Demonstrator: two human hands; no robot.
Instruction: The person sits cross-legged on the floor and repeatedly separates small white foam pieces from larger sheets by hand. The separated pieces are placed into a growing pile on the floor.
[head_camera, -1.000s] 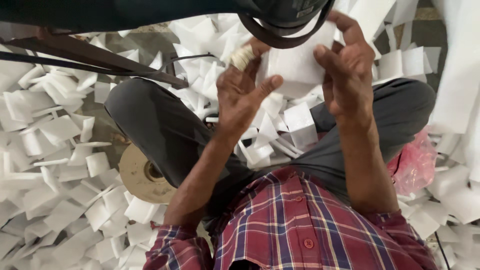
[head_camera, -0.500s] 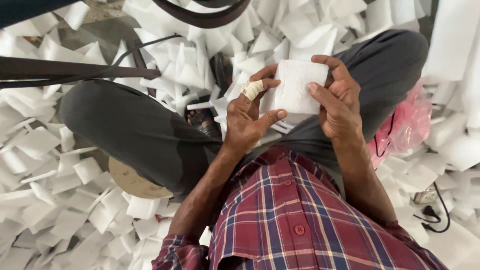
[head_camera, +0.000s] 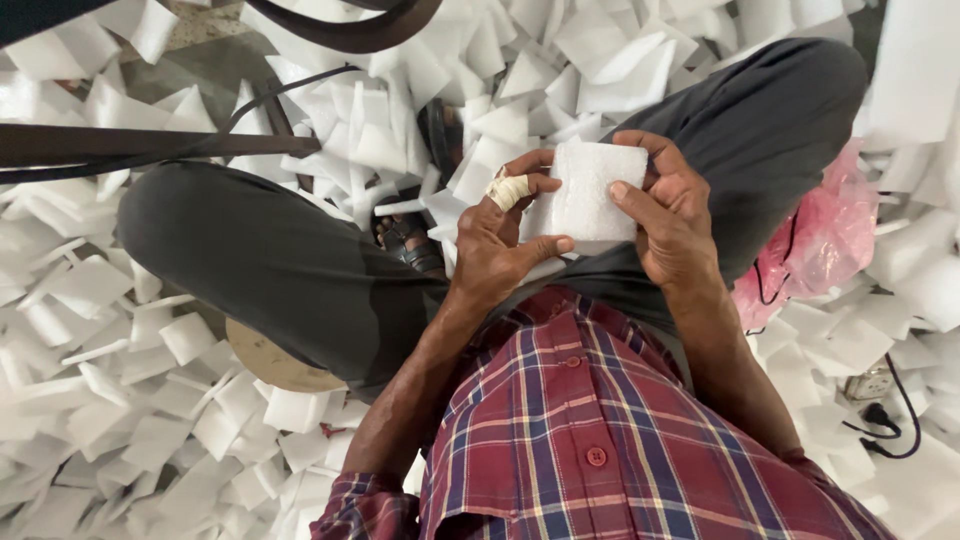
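Here you hold a white, roughly square pad of foam sheet in front of your chest, just above your lap, and everything else is best placed from that pad. Your left hand is clamped on its left edge, thumb laid across the near lower corner and fingers curled behind; the index finger wears a wrap of pale tape, likely to guard it against rubbing. Your right hand is clamped on the right edge, thumb pressed on the face of the pad and fingers hooked over the top. Gripping both sides like this keeps the soft sheet flat and facing you, as if for squaring or checking it.

Below the pad are your dark grey trousers and red checked shirt. Beyond and all around the pad, the floor is heaped with loose white foam offcuts. To the right of the pad lies a crumpled pink plastic bag; to its lower left a round wooden seat shows under your thigh. A dark belt runs well left of it.
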